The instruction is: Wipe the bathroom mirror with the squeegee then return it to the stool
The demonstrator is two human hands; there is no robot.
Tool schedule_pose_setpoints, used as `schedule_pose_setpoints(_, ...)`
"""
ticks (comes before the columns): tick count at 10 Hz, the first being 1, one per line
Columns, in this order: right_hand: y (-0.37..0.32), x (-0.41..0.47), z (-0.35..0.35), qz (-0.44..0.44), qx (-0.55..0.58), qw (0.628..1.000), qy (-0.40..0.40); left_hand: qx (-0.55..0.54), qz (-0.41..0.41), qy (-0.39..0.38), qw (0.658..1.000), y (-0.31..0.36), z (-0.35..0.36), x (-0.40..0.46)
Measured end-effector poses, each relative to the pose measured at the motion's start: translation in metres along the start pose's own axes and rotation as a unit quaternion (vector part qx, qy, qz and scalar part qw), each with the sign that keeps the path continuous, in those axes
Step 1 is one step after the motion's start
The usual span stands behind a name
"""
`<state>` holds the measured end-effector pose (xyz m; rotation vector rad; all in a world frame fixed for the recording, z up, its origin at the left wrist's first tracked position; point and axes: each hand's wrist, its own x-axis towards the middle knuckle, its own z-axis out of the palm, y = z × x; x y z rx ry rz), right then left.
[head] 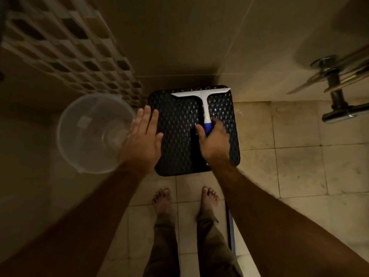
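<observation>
Dim tiled bathroom, seen from above: a person bends over a dark woven stool (pixel 179 144) set against the wall. Their right hand (pixel 214 142) is curled around the blue grip of a squeegee (pixel 205 104), thumb on one side and fingers wrapping the other, the palm covering the handle's end. Whether the grip is fully closed cannot be told, as the fingers blur. Ahead of that hand the white shaft runs to the wide white blade, which lies flat on the stool's far edge, close to the wall. The left hand (pixel 142 136) hovers flat and open beside it, fingers spread, holding nothing, over the stool's near-left corner. Further left stands a clear plastic bucket (pixel 93 132); to the right, chrome shower fittings (pixel 337 92) jut from the wall. Bare feet rest on the floor tiles (pixel 299 162) below. The squeegee looks light and rigid, its plastic possibly slick in a wet room, its blade edge soft; the blue grip is the sensible place to hold it. No mirror is in view.
</observation>
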<state>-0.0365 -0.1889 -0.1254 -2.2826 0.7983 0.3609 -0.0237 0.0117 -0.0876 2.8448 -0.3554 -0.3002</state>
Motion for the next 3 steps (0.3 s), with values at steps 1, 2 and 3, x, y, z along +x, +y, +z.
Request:
schedule_pose_setpoints(1,-0.002,-0.005,-0.009,-0.067,-0.078,0.993,0.060,0.007,0.003,-0.009,1.000,-0.004,0.001,-0.003)
schedule_pose_setpoints(2,-0.020,-0.016,-0.032,-0.139,-0.129,0.979,0.081,-0.006,0.010,0.016,1.000,0.004,-0.022,-0.003)
schedule_pose_setpoints(3,-0.045,-0.025,-0.060,-0.208,-0.146,0.961,0.111,0.001,0.021,0.054,0.998,0.013,-0.057,0.002)
